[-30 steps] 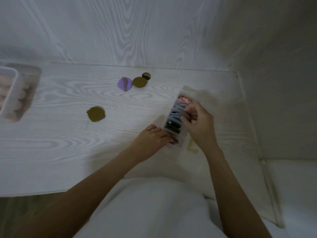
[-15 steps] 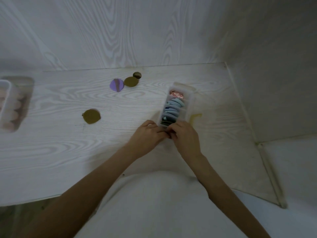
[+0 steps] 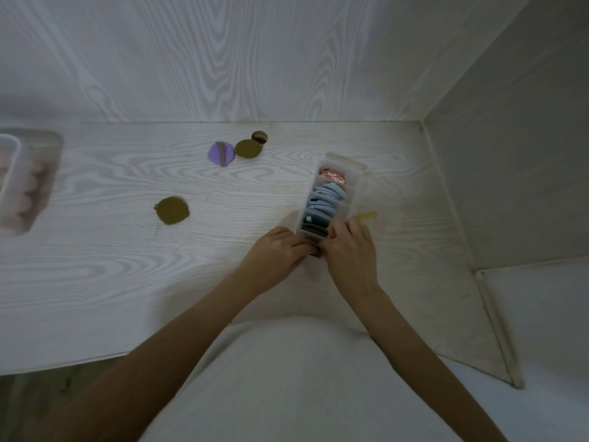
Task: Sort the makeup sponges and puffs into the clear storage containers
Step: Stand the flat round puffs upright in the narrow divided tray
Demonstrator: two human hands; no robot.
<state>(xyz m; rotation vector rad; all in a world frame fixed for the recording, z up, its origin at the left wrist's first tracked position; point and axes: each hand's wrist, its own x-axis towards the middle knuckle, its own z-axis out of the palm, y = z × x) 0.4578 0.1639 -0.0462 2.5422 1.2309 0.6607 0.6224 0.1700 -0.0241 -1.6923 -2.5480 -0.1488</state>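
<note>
A narrow clear container (image 3: 355, 193) lies on the white table, filled with upright puffs: pink ones at the far end, blue in the middle, dark ones (image 3: 315, 229) nearest me. My left hand (image 3: 277, 253) and my right hand (image 3: 350, 250) meet at its near end, fingers curled against the container and the dark puffs. What sits between the fingertips is hidden. Loose on the table lie an olive puff (image 3: 172, 210), a purple puff (image 3: 221, 153), another olive puff (image 3: 248, 149) and a small brown sponge (image 3: 259, 136).
A second clear container (image 3: 9, 173) holding pale pink sponges stands at the far left edge. A yellowish piece (image 3: 366, 215) lies just right of the narrow container. Walls close the table at the back and right.
My right hand has come down from the middle of the container to its near end, beside my left hand. The camera view shifted slightly.
</note>
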